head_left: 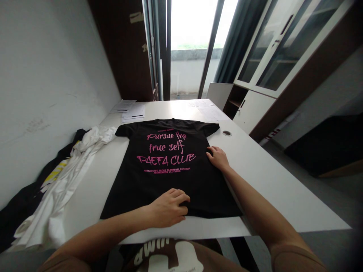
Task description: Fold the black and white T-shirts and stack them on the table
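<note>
A black T-shirt [161,189] with pink lettering lies spread out on the white table [283,196], its collar away from me and its hem at the near edge. My left hand [171,207] is over the middle of the hem, its fingers curled together on the fabric. At the shirt's right side, below the sleeve, my right hand [217,156] pinches the side edge between thumb and fingers. The left hand's fingertips are partly hidden against the dark cloth.
White clothing [76,162] and black clothing with yellow print [53,166] are heaped along the left table edge by the wall. Papers [133,112] lie at the far left, more sheets [211,111] at the far right. A round cable hole [227,133] sits beside the right sleeve.
</note>
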`<state>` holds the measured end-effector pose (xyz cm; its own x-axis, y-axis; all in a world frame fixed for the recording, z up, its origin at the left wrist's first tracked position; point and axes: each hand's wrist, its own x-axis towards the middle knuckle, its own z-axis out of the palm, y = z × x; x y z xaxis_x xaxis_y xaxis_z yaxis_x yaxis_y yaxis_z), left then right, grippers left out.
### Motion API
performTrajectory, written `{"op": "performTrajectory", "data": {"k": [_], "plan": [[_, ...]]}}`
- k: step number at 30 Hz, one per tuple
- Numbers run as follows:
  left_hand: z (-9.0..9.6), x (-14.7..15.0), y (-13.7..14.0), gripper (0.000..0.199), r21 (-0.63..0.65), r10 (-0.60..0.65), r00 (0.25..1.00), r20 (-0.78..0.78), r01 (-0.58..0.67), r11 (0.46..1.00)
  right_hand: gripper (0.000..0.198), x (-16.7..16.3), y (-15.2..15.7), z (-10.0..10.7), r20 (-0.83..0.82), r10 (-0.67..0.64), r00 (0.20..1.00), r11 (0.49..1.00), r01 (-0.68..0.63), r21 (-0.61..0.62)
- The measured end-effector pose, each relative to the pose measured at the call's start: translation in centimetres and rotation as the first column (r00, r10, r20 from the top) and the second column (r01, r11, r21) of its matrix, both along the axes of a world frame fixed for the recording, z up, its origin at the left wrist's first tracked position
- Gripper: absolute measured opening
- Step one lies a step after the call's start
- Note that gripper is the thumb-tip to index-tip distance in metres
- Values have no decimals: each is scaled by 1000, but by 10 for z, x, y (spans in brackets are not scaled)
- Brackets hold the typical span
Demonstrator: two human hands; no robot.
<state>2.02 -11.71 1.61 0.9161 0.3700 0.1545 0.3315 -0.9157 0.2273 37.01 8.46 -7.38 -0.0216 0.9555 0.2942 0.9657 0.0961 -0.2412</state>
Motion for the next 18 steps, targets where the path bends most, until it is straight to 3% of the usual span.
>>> {"op": "performTrajectory", "data": {"k": [10, 14, 18], "plan": [[-8, 2, 0, 24, 46, 40, 999, -21, -39, 998, 33, -2, -3, 7, -15, -29, 999, 999, 30, 31], [-11, 6, -3, 5, 94, 32, 999, 1, -32, 995, 24, -3, -6, 13, -6, -71, 997, 997, 71, -10], [-9, 7, -4, 6, 65, 47, 999, 26, -49, 997, 25, -3, -7, 15, -51, -66, 997, 998, 65, -26]]}}
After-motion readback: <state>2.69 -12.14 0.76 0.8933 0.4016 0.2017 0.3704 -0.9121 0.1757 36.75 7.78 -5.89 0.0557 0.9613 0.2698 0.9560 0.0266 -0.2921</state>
